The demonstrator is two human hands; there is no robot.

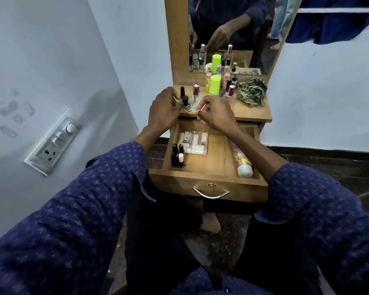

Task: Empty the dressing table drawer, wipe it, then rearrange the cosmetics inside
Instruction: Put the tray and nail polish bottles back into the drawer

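L hand (162, 110) curled at nail polish bottles (185, 102) on tabletop (251, 112), grip unclear; R hand (214, 112) pinches thin stick (201, 107). Drawer (211, 167) open w/ clear case (193, 142), tube (242, 159) inside. Prob rearranging step; next: move bottles into drawer

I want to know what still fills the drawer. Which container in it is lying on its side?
The pink and yellow tube with the white cap, along the drawer's right wall; the small bottles at left stand upright.
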